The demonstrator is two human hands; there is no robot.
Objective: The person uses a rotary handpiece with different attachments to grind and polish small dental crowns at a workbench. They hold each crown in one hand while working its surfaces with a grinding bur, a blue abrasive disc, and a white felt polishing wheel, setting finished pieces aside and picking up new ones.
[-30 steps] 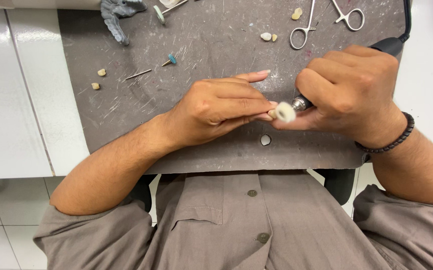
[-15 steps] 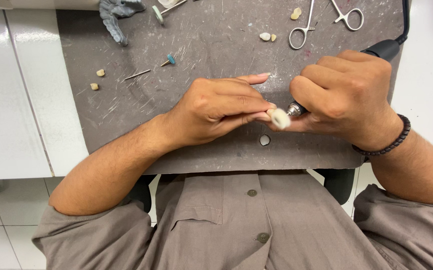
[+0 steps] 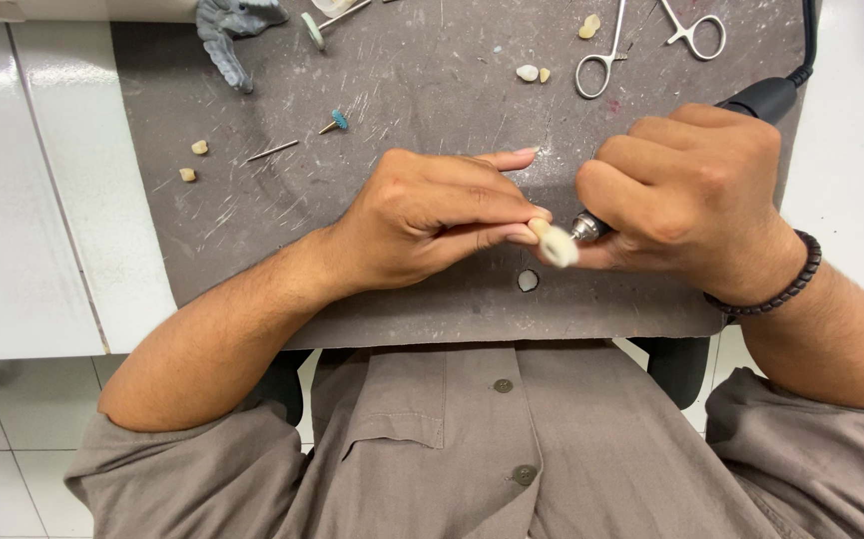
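Note:
My left hand [image 3: 432,215] pinches a small cream tooth-shaped piece [image 3: 538,228] between thumb and fingertips. My right hand [image 3: 691,195] grips a black rotary handpiece [image 3: 766,98] whose metal chuck carries a white felt wheel [image 3: 559,250]. The wheel touches the small piece, blurred as if spinning. Both hands hover low over a scratched grey mat [image 3: 432,90] near its front edge.
On the mat lie two metal scissor-handled forceps [image 3: 606,50], several loose cream tooth pieces [image 3: 528,72], a thin metal bur [image 3: 272,152], a blue-tipped bur [image 3: 335,122], a grey model [image 3: 232,30] and a small hole [image 3: 528,280]. White bench lies left and right.
The felt wheel and the pinched piece have shifted very slightly; both hands stay in the same place over the mat.

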